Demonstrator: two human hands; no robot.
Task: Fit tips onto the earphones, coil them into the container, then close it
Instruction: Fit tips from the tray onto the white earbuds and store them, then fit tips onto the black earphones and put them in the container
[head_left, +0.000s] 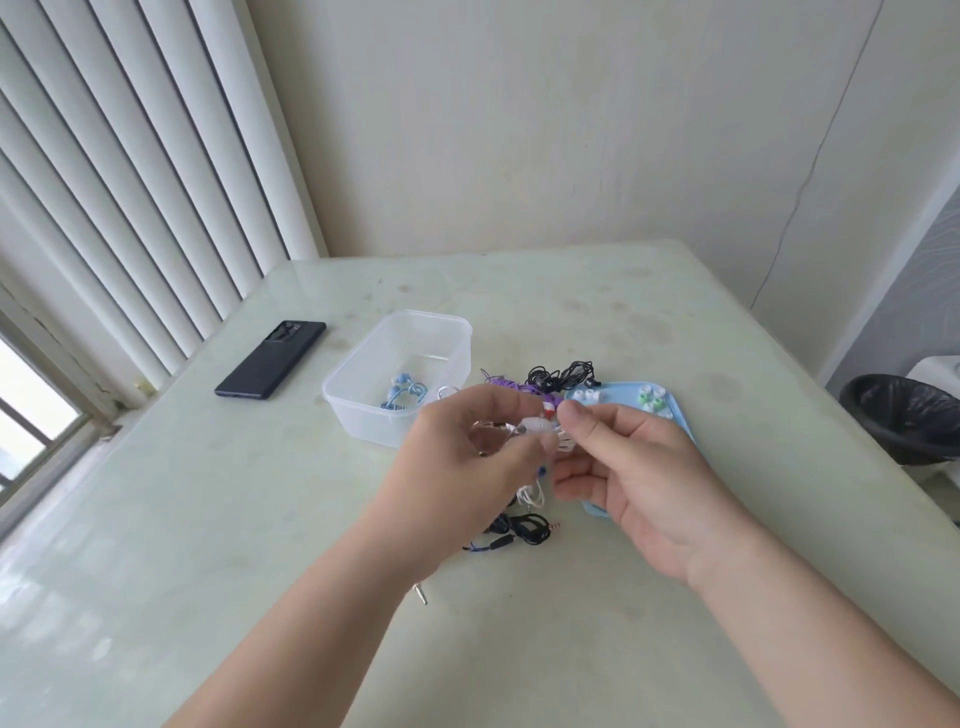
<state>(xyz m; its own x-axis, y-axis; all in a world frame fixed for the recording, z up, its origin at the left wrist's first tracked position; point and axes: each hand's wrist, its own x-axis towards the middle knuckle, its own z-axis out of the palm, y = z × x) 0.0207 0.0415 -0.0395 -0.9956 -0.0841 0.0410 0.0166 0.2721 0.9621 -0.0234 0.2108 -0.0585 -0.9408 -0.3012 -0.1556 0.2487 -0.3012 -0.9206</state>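
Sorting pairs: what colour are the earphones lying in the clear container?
Light blue earphones, clearest in the head view.

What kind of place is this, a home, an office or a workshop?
Likely a home or small office room, not a workshop: white vertical window blinds, a pale glossy table standing in a plain wall corner, and a round bin lined with a black bag.

Close, curled: left hand (460, 467), right hand (641, 480)
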